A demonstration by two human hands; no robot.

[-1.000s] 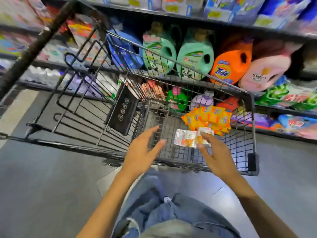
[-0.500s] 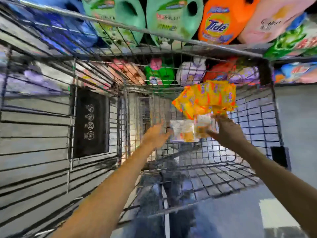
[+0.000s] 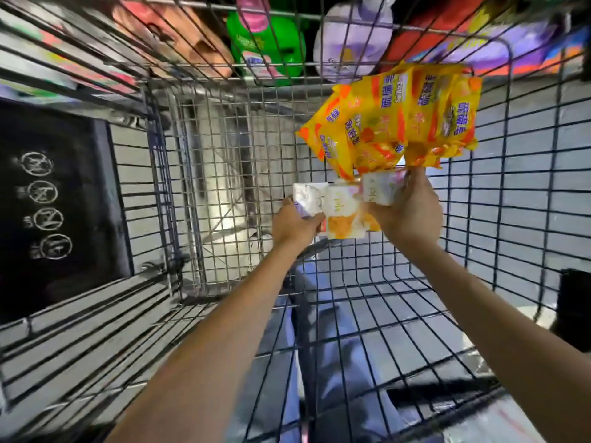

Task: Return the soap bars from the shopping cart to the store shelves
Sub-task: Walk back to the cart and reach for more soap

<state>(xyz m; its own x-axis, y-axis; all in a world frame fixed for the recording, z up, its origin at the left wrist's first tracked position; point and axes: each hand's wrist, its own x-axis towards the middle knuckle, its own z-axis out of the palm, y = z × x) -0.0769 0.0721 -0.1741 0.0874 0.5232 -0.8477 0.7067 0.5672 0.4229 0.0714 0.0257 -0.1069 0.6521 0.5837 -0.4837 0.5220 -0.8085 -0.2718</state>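
Left hand (image 3: 295,227), right hand (image 3: 409,212): gripping | white soap bars (image 3: 342,212): 3

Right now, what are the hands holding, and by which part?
The white soap pack: the left hand grips its left end, the right hand its right end. Whether the right hand also catches the yellow packs is unclear.

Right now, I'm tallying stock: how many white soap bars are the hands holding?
3 white soap bars, side by side: the left hand grips the left one, the right hand the right one, the third lies between. The yellow packs may hide more.
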